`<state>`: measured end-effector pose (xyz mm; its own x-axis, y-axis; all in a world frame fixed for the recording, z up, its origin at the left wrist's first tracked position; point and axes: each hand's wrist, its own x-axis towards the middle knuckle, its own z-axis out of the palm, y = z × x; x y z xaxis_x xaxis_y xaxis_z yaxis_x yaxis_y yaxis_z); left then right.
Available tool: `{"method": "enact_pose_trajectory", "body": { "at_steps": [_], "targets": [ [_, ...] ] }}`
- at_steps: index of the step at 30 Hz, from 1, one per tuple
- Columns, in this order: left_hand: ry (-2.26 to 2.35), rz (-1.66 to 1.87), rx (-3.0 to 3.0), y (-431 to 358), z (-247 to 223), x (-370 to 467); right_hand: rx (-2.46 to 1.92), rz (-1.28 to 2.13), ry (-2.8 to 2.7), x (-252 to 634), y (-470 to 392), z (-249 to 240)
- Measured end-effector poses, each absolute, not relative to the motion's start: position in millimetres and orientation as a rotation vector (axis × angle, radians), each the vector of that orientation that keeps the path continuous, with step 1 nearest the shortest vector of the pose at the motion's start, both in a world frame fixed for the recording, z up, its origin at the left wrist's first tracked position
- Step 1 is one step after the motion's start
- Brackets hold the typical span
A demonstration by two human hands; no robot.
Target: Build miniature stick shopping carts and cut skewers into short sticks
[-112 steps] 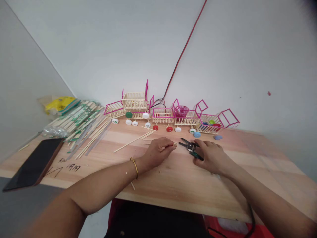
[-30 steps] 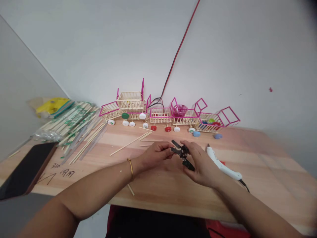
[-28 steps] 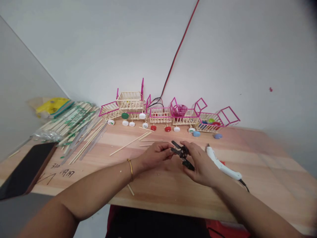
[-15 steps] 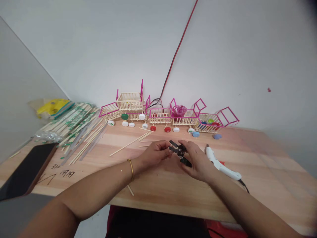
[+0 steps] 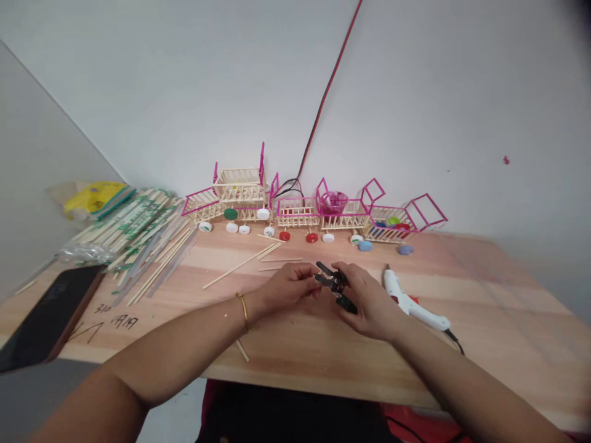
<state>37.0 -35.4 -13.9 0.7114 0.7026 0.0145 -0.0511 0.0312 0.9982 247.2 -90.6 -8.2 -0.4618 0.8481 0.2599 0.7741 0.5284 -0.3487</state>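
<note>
My right hand (image 5: 369,301) is wrapped around black-handled pliers (image 5: 339,284), which look like wire strippers. Their jaws point left and stand apart. Fingers of my left hand (image 5: 293,286) are pinched together right at the jaw tips; whatever small thing they hold is hidden. A gold bangle (image 5: 243,312) circles my left wrist. Thin wooden sticks (image 5: 242,266) lie on the table just beyond my left hand. To the right of my right hand rests a white glue gun (image 5: 413,306), its nozzle pointing away from me.
Along the wall stand several small stick-built carts (image 5: 298,214) with pink frames and bottle-cap wheels. A bundle of wrapped chopsticks (image 5: 133,224) and a yellow packet (image 5: 96,198) lie at the left. Nearer is a black phone (image 5: 53,317). The wooden table's front edge (image 5: 323,386) runs below my arms.
The view has shifted slightly. Both hands stay almost in place, with the plier jaws still beside my left fingertips. Faint marks now show on the phone's screen.
</note>
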Motion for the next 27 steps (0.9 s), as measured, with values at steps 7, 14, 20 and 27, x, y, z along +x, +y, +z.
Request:
{"method": "enact_pose_trajectory", "body": {
  "at_steps": [7, 14, 20, 27],
  "targets": [
    [0.601, 0.603, 1.475, -36.9, -11.2, 35.9, -1.376, 0.221, -2.371, 247.6, -90.9, -10.7],
    [0.662, 0.630, 1.340, -31.9, -9.3, 34.4, -1.460, 0.313, -2.206, 248.1, -88.9, -5.9],
    [0.697, 0.669, 1.232, -24.1, -9.0, 33.0, -1.538, 0.311, -1.975, 250.9, -83.5, 7.3],
    [1.041, 1.161, 1.603, -2.3, -3.2, 13.1, -1.506, 0.472, -1.589, 276.0, -82.5, 6.9]
  ]
}}
